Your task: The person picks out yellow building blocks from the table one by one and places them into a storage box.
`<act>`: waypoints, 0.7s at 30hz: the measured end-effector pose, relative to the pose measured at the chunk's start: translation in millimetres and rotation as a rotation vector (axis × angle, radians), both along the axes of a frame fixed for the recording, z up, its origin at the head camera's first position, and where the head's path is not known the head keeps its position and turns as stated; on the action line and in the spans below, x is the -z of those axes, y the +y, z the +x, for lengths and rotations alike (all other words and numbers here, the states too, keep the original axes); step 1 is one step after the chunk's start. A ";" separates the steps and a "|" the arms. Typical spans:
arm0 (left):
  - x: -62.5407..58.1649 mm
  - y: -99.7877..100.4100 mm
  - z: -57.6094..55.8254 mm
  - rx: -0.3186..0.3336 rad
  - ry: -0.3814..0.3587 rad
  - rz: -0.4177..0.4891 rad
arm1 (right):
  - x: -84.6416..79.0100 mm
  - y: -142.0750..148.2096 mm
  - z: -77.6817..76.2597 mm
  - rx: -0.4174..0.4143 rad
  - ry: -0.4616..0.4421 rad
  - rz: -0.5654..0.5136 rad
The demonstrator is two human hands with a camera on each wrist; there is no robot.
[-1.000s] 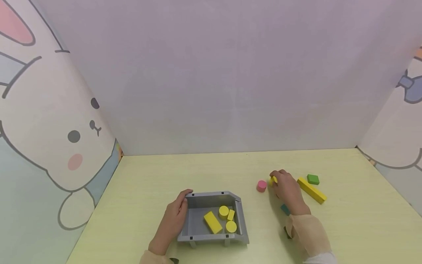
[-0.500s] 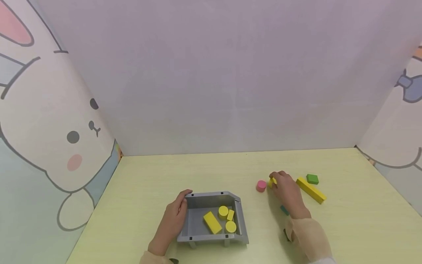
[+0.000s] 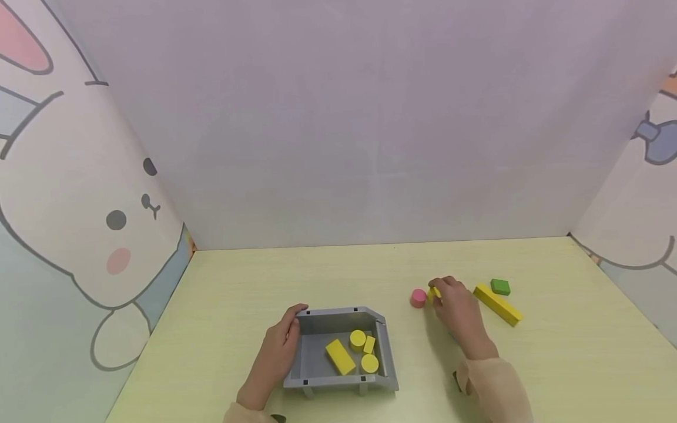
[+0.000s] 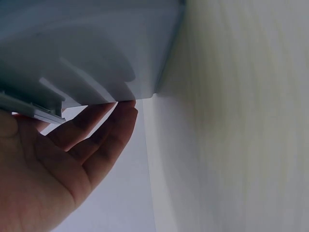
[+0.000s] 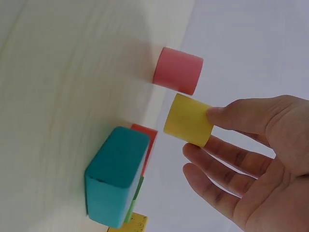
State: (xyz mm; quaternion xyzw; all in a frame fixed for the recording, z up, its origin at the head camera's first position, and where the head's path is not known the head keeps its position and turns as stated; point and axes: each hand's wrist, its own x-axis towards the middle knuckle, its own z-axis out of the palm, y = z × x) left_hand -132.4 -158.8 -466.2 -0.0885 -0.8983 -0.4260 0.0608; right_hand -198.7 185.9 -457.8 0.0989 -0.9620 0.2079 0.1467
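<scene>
In the head view, a grey plastic bin point(image 3: 317, 339) stands at the front centre. My left hand point(image 3: 276, 348) grips its left side, thumb at the rim; the left wrist view has those fingers point(image 4: 110, 137) against the outer wall. My right hand point(image 3: 461, 311) pinches a yellow cylinder block point(image 5: 188, 120) between thumb and fingers. Beside that cylinder is a pink cylinder block point(image 5: 178, 70), a narrow gap apart in the right wrist view. Whether the yellow one touches the table cannot be told. Inside the bin lie a yellow rectangular block point(image 3: 341, 357) and several smaller yellow blocks point(image 3: 369, 363).
A long yellow block point(image 3: 498, 305) and a green block point(image 3: 500, 286) lie right of my right hand. The right wrist view also has a teal block point(image 5: 116, 179) with a red block point(image 5: 147, 140) behind it; my right hand and arm hide both from the head view.
My right hand has shifted slightly left with the yellow cylinder block, closer to the pink one. The teal block has gone out of sight beneath that arm. My left hand keeps its grip.
</scene>
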 end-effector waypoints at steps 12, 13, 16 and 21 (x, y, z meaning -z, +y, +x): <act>3.8 -0.5 -1.5 -0.003 -0.027 -0.009 | -4.9 -6.0 8.5 -0.002 0.064 0.006; 4.0 -0.5 -1.6 -0.004 -0.027 -0.009 | -4.9 -6.1 9.1 -0.003 0.072 0.006; 4.3 -0.7 -1.8 -0.004 -0.027 -0.009 | -4.8 -6.2 11.7 -0.007 0.095 0.005; 3.8 -0.4 -1.5 -0.002 -0.025 -0.009 | -5.3 -7.0 16.3 -0.012 0.109 0.005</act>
